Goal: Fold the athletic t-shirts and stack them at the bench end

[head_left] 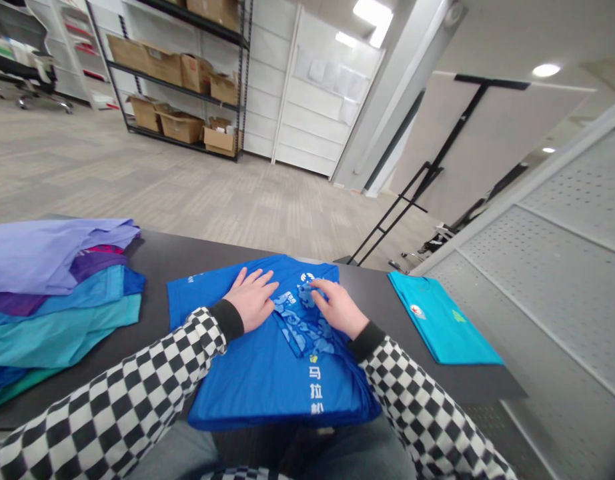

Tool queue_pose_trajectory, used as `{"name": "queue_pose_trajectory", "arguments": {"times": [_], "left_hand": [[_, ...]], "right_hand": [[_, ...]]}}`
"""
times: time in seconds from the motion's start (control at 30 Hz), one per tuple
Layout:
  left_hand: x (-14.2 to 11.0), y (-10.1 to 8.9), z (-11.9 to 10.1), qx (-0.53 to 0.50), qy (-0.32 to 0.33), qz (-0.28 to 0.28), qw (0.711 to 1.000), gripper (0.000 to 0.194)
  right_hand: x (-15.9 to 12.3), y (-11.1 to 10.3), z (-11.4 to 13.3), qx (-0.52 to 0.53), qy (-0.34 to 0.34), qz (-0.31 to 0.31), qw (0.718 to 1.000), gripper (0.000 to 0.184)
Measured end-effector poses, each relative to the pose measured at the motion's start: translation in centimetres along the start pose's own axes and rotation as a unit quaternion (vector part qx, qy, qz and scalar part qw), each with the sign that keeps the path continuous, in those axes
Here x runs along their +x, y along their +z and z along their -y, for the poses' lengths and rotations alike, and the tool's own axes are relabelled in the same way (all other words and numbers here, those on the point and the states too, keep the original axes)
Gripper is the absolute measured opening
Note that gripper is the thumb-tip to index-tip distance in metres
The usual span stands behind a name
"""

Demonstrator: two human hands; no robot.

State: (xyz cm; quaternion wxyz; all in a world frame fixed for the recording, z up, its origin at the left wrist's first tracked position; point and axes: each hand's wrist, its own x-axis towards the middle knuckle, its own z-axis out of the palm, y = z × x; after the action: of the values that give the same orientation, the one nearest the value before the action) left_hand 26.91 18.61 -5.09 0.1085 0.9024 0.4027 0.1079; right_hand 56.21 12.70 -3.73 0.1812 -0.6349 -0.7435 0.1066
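A blue T-shirt [247,393] with white lettering and a lighter blue print lies spread in front of me on the dark table. Its right side is turned in, so a patterned sleeve [292,333] rests across the front. My left hand [251,300] is flat on the shirt's upper left part, fingers spread. Over the upper right part, my right hand [340,308] touches the cloth with half-bent fingers, thumb and index finger apart. Its other fingers are mostly hidden.
A pile of coloured shirts [62,293] sits at the left of the dark table [157,257]. On the right lies a folded turquoise shirt [442,320], near a grey perforated panel [562,247]. Beyond the table are a shelf with cardboard boxes [182,127] and a black stand [427,173].
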Motion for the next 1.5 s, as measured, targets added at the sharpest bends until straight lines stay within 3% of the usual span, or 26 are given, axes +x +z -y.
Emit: {"name": "queue_pose_trajectory", "arguments": {"times": [0.07, 0.17, 0.3, 0.5, 0.63, 0.8, 1.0, 1.1, 1.3, 1.5], "left_hand": [[-0.3, 0.0, -0.4, -0.024, 0.045, -0.012, 0.999, 0.057], [-0.7, 0.8, -1.0, -0.053, 0.107, 0.02, 0.993, 0.057], [-1.1, 1.9, -1.2, -0.035, 0.113, 0.076, 0.99, 0.071], [-1.3, 0.7, -1.0, -0.01, 0.09, 0.077, 0.993, 0.073], [-1.1, -0.2, -2.1, -0.019, 0.176, 0.059, 0.982, 0.058], [-1.3, -1.0, -7.1, -0.008, 0.289, 0.073, 0.954, 0.035], [-4.7, -0.9, -17.6, -0.006, 0.321, 0.099, 0.942, 0.016], [-4.8, 0.2, -20.9, -0.005, 0.32, 0.103, 0.942, 0.016], [-0.4, 3.2, -22.4, 0.043, 0.315, 0.108, 0.942, 0.023], [-0.2, 2.4, -22.3, 0.076, 0.408, 0.111, 0.903, 0.015]], "right_hand": [[0.7, -1.0, -2.8, -0.056, 0.043, 0.001, 0.998, 0.044], [1.2, -1.5, -6.6, -0.112, 0.101, 0.068, 0.986, 0.06], [1.0, -0.9, -9.8, -0.109, 0.127, 0.09, 0.982, 0.074], [0.6, 0.1, -10.4, -0.104, 0.135, 0.047, 0.984, 0.074], [0.4, 0.2, -10.1, -0.098, 0.131, 0.03, 0.986, 0.073], [0.4, 0.2, -10.0, -0.086, 0.123, 0.018, 0.988, 0.074], [0.3, 0.2, -9.8, -0.067, 0.111, 0.008, 0.992, 0.076], [0.3, 0.2, -9.7, -0.063, 0.108, 0.004, 0.992, 0.075], [0.3, 0.2, -9.3, -0.059, 0.103, -0.007, 0.993, 0.077], [0.6, 0.6, -9.4, -0.057, 0.103, -0.019, 0.993, 0.075]]}}
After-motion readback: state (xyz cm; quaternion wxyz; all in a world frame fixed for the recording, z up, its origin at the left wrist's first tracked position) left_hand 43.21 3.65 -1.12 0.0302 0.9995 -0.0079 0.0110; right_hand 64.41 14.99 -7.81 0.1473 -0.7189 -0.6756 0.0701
